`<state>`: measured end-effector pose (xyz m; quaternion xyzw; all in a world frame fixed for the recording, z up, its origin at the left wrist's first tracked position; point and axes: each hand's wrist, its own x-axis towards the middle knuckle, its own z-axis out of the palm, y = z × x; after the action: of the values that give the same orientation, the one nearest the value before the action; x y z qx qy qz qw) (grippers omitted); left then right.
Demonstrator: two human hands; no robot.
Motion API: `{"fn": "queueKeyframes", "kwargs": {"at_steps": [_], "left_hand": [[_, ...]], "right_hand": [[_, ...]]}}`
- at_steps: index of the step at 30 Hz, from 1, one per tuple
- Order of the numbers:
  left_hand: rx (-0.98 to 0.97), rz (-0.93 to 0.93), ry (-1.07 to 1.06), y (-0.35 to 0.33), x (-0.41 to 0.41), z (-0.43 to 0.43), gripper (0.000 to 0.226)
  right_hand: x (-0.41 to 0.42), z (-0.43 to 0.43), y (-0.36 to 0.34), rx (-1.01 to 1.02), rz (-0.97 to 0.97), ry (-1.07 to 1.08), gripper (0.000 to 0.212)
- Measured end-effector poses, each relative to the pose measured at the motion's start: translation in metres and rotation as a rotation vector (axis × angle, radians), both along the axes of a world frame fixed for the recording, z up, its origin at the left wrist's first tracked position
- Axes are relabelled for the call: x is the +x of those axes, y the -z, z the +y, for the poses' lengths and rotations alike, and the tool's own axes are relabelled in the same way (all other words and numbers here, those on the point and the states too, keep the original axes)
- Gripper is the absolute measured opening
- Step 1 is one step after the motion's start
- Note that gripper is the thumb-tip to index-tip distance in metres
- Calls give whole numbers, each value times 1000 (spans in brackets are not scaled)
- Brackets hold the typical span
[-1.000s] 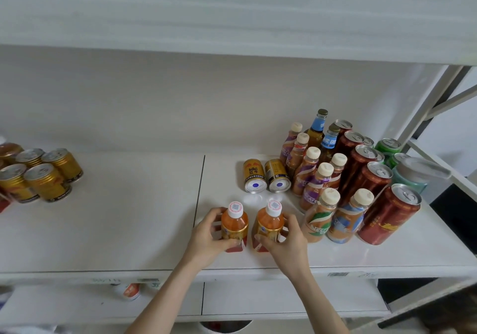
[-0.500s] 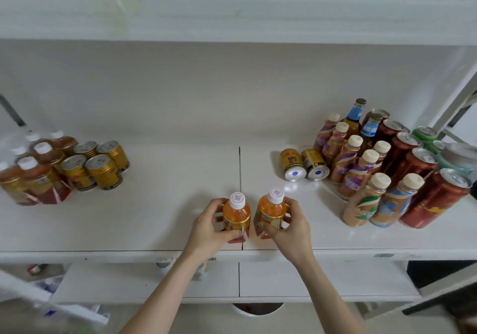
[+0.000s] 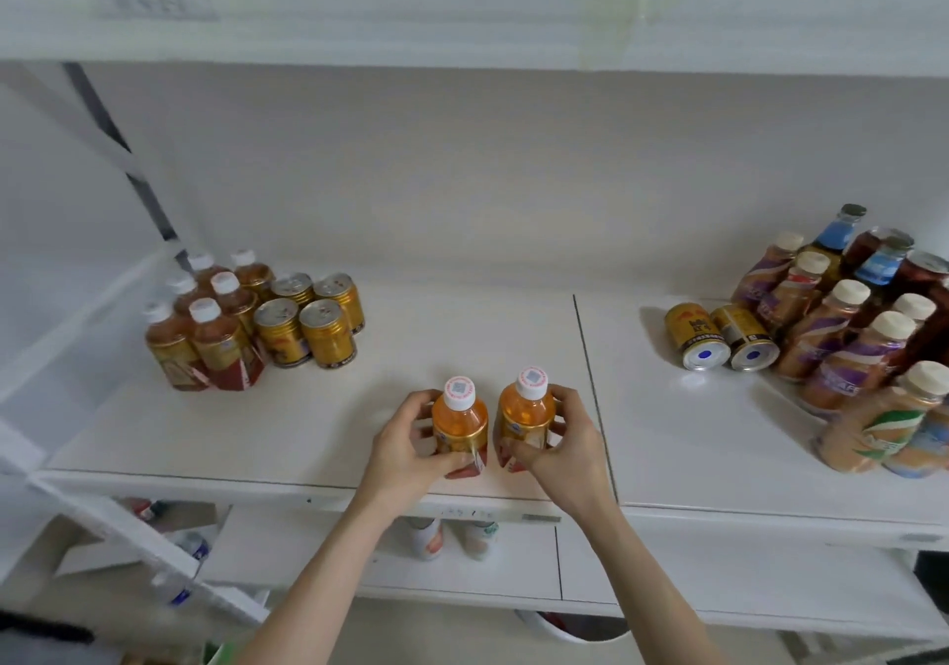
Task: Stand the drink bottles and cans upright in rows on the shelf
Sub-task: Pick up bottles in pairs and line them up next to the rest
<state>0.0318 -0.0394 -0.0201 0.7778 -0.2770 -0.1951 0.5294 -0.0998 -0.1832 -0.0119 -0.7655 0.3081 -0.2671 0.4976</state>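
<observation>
Two orange bottles are held upright near the front edge of the shelf (image 3: 318,423), one in each grip. The left hand (image 3: 411,446) is wrapped around the left orange bottle (image 3: 458,420), fingers pressed to its label; the right hand (image 3: 562,441) is closed likewise around the right orange bottle (image 3: 525,410). The two bottles are kept just beside each other, between the grips. Well to the left of the left grip, brown bottles (image 3: 205,320) and gold cans (image 3: 308,317) are stood in rows. To the right of the right grip, two gold cans are laid on their sides (image 3: 719,338), beside a crowded cluster of assorted bottles (image 3: 842,335).
</observation>
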Motion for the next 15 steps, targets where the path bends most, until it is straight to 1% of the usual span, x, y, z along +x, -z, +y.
{"fn": "queueKeyframes", "kwargs": {"at_steps": [4,12,15], "left_hand": [[11,13,-25,-2,37,40,68],[53,40,15,-11,115,137,69],[67,46,13,-14,144,168,71]], "right_hand": [[38,39,-1,10,6,-13,61],[116,140,0,53,-15,35,61],[148,172,-2,66,-20,22,60]]}}
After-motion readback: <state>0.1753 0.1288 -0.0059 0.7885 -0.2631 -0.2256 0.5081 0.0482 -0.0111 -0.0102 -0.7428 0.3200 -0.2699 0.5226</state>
